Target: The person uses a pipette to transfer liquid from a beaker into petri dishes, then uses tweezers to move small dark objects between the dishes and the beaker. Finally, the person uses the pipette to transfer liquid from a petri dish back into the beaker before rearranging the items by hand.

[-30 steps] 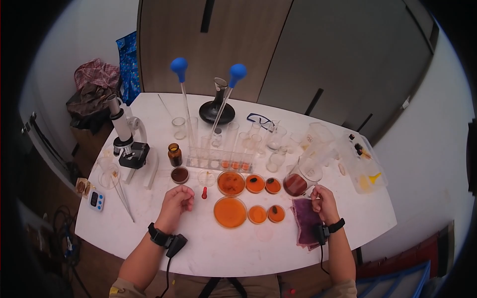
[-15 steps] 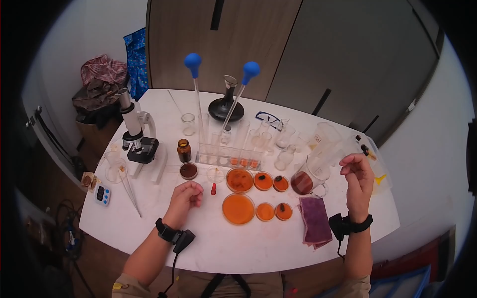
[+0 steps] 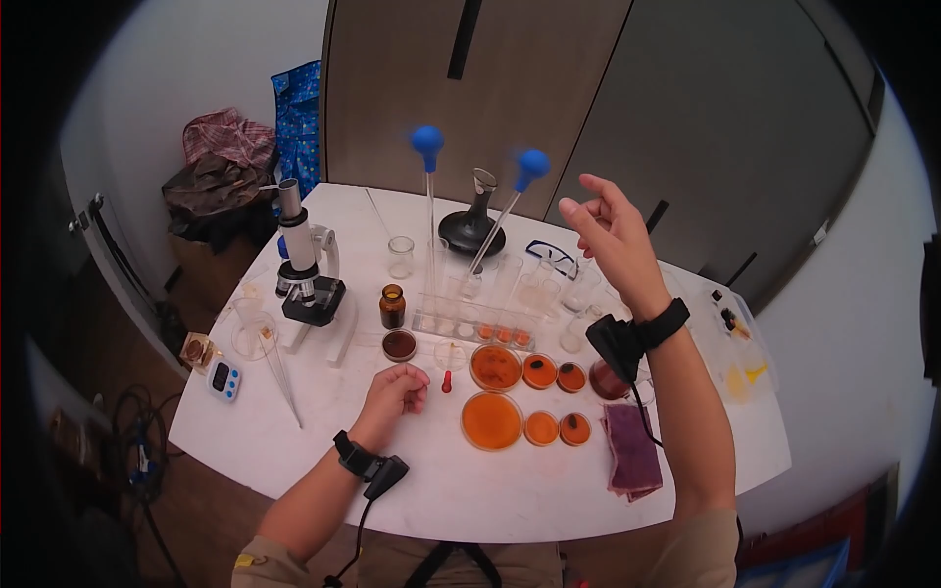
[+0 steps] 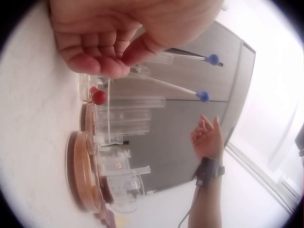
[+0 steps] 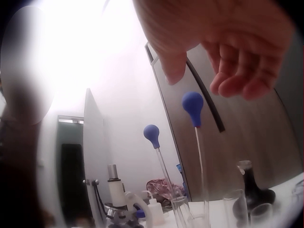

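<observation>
My right hand [image 3: 616,233] is raised over the back right of the table, thumb and fingers apart, holding nothing. Nearest to it is the blue rubber bulb [image 3: 532,165] of a glass pipette that leans in the glassware; in the right wrist view this bulb [image 5: 193,105] shows just below the thumb. A second pipette with a blue bulb [image 3: 427,141] stands farther left. My left hand [image 3: 394,400] rests low at the table's front, fingers loosely curled with nothing in them. Beside it lies a small red rubber bulb [image 3: 447,382], also in the left wrist view [image 4: 99,97].
Several orange-filled petri dishes [image 3: 492,421] sit mid-table before a clear test tube rack [image 3: 461,326]. A microscope [image 3: 309,260], amber bottle [image 3: 392,308] and timer [image 3: 223,380] stand left. A dark-filled flask [image 3: 473,233] stands behind; a purple cloth [image 3: 632,453] lies right.
My right hand has risen from beside the purple cloth and reached forward and left toward the pipette bulbs. The left hand stays by the red bulb. The head view has shifted.
</observation>
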Demonstrator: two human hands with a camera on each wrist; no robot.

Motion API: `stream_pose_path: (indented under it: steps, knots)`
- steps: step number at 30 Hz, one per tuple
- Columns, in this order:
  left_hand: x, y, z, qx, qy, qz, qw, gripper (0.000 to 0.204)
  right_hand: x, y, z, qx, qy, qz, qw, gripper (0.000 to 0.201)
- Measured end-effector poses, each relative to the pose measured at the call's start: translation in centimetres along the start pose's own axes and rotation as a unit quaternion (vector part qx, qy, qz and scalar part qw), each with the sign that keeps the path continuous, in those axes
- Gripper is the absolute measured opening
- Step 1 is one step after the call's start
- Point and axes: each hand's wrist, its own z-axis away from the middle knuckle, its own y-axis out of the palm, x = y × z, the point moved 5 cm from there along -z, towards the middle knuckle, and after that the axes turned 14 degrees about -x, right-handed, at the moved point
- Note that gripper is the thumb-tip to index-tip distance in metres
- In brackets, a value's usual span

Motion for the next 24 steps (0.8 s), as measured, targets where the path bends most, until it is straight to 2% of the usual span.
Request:
stream_pose_path:
  steps: [1, 2, 3, 6, 8, 12, 14, 18, 24]
  knots:
    - [0.0, -0.1, -0.1, -0.002, 0.002, 0.001, 1.0, 0.012, 0.0, 0.7, -0.6, -0.006, -0.003, 0.019, 1.0, 0.075]
    - [0.1, -0.1, -0.1, -0.001, 0.002, 0.009, 1.0, 0.012, -0.1, 1.4, -1.2, 0.003, 0.03, 0.027, 0.999, 0.084]
    - [0.2, -0.1, -0.1, 0.001, 0.001, 0.017, 1.0, 0.012, 0.3, 2.0, -1.7, 0.005, 0.028, 0.026, 0.999, 0.084]
    - [0.1, -0.1, -0.1, 0.003, 0.007, 0.015, 1.0, 0.012, 0.4, 3.5, -3.0, 0.014, 0.061, 0.045, 0.997, 0.081]
    - [0.2, -0.2, -0.1, 0.003, 0.009, 0.014, 1.0, 0.013, 0.6, 4.1, -4.0, -0.051, 0.014, 0.053, 0.997, 0.071]
    - [0.2, 0.0, -0.1, 0.002, 0.006, 0.022, 1.0, 0.014, 1.2, 4.9, -4.6, -0.051, 0.019, 0.041, 0.998, 0.06]
    - [0.3, 0.0, -0.2, 0.002, 0.004, 0.025, 1.0, 0.014, 1.4, 5.5, -4.5, -0.023, 0.042, 0.027, 0.998, 0.051]
    - [0.4, 0.1, -0.3, 0.006, 0.006, 0.024, 1.0, 0.015, 1.7, 6.3, -4.6, -0.003, 0.029, 0.047, 0.998, 0.047]
    - [0.2, 0.1, -0.2, 0.008, 0.002, 0.026, 1.0, 0.014, 3.4, 5.9, -5.0, -0.02, 0.003, 0.013, 1.0, 0.047]
